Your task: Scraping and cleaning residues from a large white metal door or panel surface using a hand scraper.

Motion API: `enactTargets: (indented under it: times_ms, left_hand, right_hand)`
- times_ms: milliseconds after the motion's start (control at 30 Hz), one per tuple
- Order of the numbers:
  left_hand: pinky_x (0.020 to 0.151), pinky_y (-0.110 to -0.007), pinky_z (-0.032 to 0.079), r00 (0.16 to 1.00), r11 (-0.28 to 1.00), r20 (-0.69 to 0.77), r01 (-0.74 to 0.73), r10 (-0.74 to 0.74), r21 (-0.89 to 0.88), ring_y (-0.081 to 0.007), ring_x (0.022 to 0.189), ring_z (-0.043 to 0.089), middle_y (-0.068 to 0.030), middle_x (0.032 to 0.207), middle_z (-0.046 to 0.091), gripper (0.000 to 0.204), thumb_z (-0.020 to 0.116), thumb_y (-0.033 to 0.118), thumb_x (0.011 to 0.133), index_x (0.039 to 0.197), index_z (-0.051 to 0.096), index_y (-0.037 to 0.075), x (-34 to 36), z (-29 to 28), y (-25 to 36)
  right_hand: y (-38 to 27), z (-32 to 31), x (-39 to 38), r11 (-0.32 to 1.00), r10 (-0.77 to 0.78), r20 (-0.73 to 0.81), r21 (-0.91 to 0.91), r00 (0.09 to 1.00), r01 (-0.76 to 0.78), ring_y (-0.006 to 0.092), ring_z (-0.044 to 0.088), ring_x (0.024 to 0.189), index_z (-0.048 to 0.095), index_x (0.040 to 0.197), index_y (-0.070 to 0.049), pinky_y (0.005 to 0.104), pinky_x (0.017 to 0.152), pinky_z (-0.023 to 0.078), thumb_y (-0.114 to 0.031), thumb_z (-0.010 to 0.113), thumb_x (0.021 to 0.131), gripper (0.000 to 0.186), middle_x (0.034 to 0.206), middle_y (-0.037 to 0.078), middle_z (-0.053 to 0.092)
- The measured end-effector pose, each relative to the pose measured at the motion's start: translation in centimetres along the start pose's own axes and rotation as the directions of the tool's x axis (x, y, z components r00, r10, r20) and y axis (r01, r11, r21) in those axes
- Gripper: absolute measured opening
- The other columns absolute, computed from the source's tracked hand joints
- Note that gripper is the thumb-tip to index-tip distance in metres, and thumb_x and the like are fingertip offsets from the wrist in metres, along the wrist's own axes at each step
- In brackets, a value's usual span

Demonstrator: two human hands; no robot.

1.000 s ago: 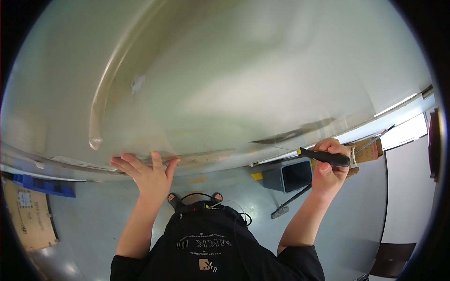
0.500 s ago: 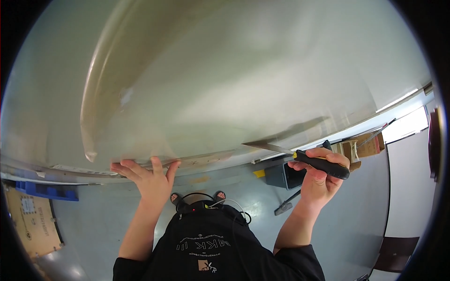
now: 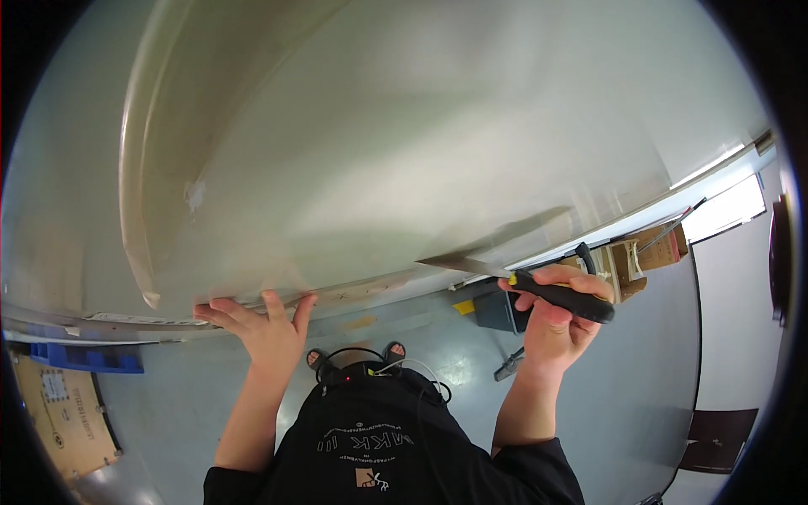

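My right hand (image 3: 560, 316) is wrapped around the black and yellow handle of a putty knife (image 3: 562, 298). The thin metal blade points left, with its tip against or just over a large glossy pale panel (image 3: 404, 168); I cannot tell whether it touches. A dark reflection of the tool shows in the surface. Along the panel's near edge, my left hand (image 3: 269, 330) rests with fingers spread and holds nothing. Left of the middle, a pale curved strip (image 3: 135, 202) stands up from the panel, seemingly peeled film or a raised ridge.
Below the panel edge lies a grey floor (image 3: 421, 328). A dark grey bin (image 3: 497, 311) stands near my right hand, with cardboard boxes (image 3: 652, 251) beyond it. At the left are a blue pallet (image 3: 88, 357) and a large cardboard box (image 3: 67, 412).
My right hand and the putty knife have shifted slightly left and down. The curved strip appears further left in the view. My left hand stays at the panel edge.
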State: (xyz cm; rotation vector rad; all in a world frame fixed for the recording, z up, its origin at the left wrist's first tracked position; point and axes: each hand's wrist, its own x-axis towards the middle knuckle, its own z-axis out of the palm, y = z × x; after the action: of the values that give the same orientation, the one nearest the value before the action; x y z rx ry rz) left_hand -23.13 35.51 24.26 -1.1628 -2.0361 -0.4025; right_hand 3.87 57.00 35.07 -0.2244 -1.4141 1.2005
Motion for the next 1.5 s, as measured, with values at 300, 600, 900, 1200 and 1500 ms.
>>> enactTargets:
  times_ms: [300, 600, 900, 1200, 1500]
  left_hand:
    - [0.105, -0.088, -0.002, 1.000, 1.000, 0.000, -0.014, 0.014, 0.006, -0.0697, 0.142, -0.023, -0.0360, 0.161, -0.030, 0.113, 0.068, 0.061, 0.093, 0.167, -0.008, 0.023, -0.2, 0.1, -0.2]
    - [0.103, -0.090, -0.003, 1.000, 1.000, 0.010, 0.014, -0.014, -0.021, -0.0695, 0.141, -0.027, -0.0329, 0.162, -0.032, 0.111, 0.066, 0.067, 0.091, 0.167, -0.006, 0.030, -0.5, 0.5, -0.2]
    - [0.106, -0.087, -0.004, 1.000, 1.000, -0.005, -0.021, 0.021, 0.002, -0.0692, 0.143, -0.024, -0.0351, 0.161, -0.031, 0.111, 0.066, 0.062, 0.094, 0.167, -0.007, 0.023, -0.2, 0.2, -0.1]
    - [0.102, -0.090, -0.005, 1.000, 1.000, -0.003, 0.008, -0.008, -0.019, -0.0691, 0.142, -0.026, -0.0325, 0.162, -0.032, 0.109, 0.065, 0.067, 0.092, 0.167, -0.005, 0.031, -0.7, 0.8, -0.3]
    - [0.103, -0.090, -0.004, 1.000, 1.000, -0.011, 0.002, -0.003, -0.021, -0.0686, 0.142, -0.026, -0.0325, 0.162, -0.031, 0.109, 0.066, 0.065, 0.092, 0.167, -0.005, 0.032, -0.8, 0.7, -0.3]
  right_hand:
    - [-0.6, -0.2, 0.6, 0.996, -0.070, -0.018, 0.059, 0.997, 0.071, 0.0239, 0.068, 0.068, 0.048, 0.120, -0.009, 0.0439, 0.070, 0.064, -0.027, 0.076, 0.096, 0.041, 0.106, 0.019, 0.069]
    - [-0.6, 0.1, 0.3, 0.997, -0.062, -0.044, 0.048, 0.997, 0.064, 0.0256, 0.069, 0.070, 0.048, 0.120, -0.011, 0.0417, 0.066, 0.062, -0.032, 0.078, 0.094, 0.045, 0.106, 0.020, 0.070]
    - [-0.2, -0.2, 0.0, 0.999, -0.033, -0.050, 0.023, 0.998, 0.034, 0.0211, 0.065, 0.068, 0.047, 0.120, -0.011, 0.0502, 0.073, 0.064, -0.033, 0.077, 0.095, 0.045, 0.108, 0.019, 0.069]
    - [0.6, -0.2, -0.4, 0.999, 0.030, -0.054, 0.028, 0.998, -0.029, 0.0222, 0.066, 0.068, 0.047, 0.121, -0.010, 0.0509, 0.073, 0.064, -0.030, 0.077, 0.095, 0.044, 0.108, 0.020, 0.068]
    - [0.4, 0.2, -0.5, 0.999, -0.004, 0.069, -0.033, 0.998, 0.007, 0.0230, 0.067, 0.070, 0.046, 0.119, -0.009, 0.0443, 0.072, 0.063, -0.032, 0.076, 0.095, 0.045, 0.109, 0.022, 0.069]
